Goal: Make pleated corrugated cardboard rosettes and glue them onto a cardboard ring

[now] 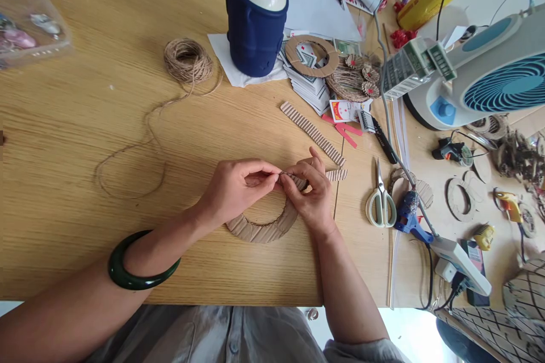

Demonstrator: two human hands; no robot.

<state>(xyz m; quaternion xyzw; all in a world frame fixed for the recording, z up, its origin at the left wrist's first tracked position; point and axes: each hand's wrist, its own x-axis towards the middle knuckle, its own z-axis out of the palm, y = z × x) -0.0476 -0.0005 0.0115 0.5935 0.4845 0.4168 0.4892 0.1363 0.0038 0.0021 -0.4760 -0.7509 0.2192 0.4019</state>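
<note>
Both hands are in tight at the table's (pixel 85 96) near edge, meeting over the top of the cardboard ring (pixel 259 231). The ring lies flat on the wood, its lower arc showing and its upper arc tucked under the fingers. The left hand (pixel 238 184), green bangle (pixel 136 272) on that wrist, has thumb and forefinger pressed together on something thin at the ring's top edge. It looks like the end of the twine (pixel 128 150), though it's too fine to be sure from here. The right hand (pixel 313 195) is curled over the ring's right side, fingertips pinching the cardboard against the left hand's.

So where does it stand? Early, I'd say. The whole visible arc of the ring is bare corrugated board, not 1 wrap on it. The twine trails loose across the table back to its ball (pixel 188 60), which is full and well apart from the hands.

Off to the right, 1 long corrugated strip (pixel 313 133), the scissors (pixel 381 204) and the blue glue gun (pixel 409 215) lie untouched. Up by the blue bottle (pixel 255 17), a 2nd ring (pixel 310 57) rests on playing cards.
</note>
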